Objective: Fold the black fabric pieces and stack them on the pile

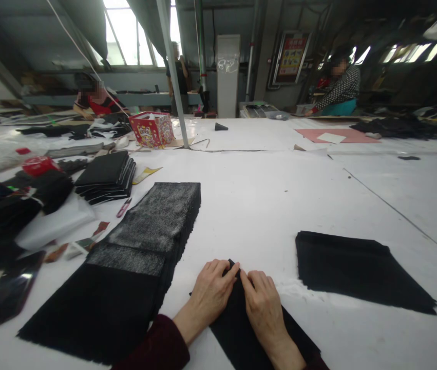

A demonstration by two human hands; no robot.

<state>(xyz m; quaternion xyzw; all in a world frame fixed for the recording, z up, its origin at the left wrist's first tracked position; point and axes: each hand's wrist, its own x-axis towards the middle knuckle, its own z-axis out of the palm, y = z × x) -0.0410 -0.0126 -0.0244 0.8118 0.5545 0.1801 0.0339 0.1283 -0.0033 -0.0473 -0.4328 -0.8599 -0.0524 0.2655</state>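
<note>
A black fabric piece (237, 329) lies on the white table (264, 195) right in front of me. Both hands rest on its far corner. My left hand (212, 293) has its fingers curled and pressed on the corner's left side. My right hand (262, 303) presses the right side, fingertips meeting the left hand's at the tip. A tall stack of black fabric pieces (133, 257) stands just left of my hands. Another black fabric piece (357, 270) lies flat to the right.
Smaller black stacks (106, 174), a white bag (54, 223), scraps and a pink pen (124, 207) crowd the left. A red printed box (152, 128) and a metal pole (174, 72) stand farther back. Other people work at the far tables.
</note>
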